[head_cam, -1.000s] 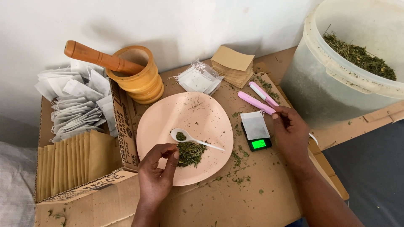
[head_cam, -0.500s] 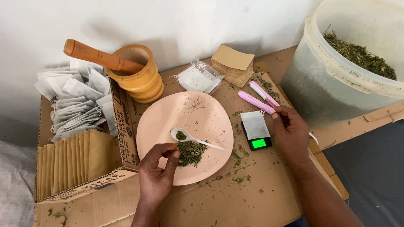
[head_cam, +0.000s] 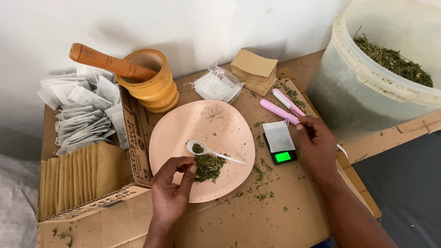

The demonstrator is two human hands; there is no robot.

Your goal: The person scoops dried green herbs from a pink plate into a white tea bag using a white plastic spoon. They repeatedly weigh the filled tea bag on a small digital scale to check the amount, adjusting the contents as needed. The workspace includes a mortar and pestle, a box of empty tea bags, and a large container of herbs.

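- The pink plate [head_cam: 202,128] looks like matt, smooth plastic.
- The white spoon [head_cam: 212,152] is glossy plastic.
- The mortar [head_cam: 149,82] and pestle [head_cam: 108,62] are smooth, lightly polished wood.
- The tabletop sheet [head_cam: 257,220] and the box [head_cam: 131,124] are rough brown cardboard.
- The tea bag [head_cam: 278,136] on the scale [head_cam: 281,155] is thin, matt filter paper.
- The bucket [head_cam: 367,87] is cloudy, translucent plastic.
- The dried herbs [head_cam: 207,166] look coarse and flaky.

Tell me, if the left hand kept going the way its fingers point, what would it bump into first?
Most likely the pile of dried green herb on the pink plate; the left hand already reaches it.
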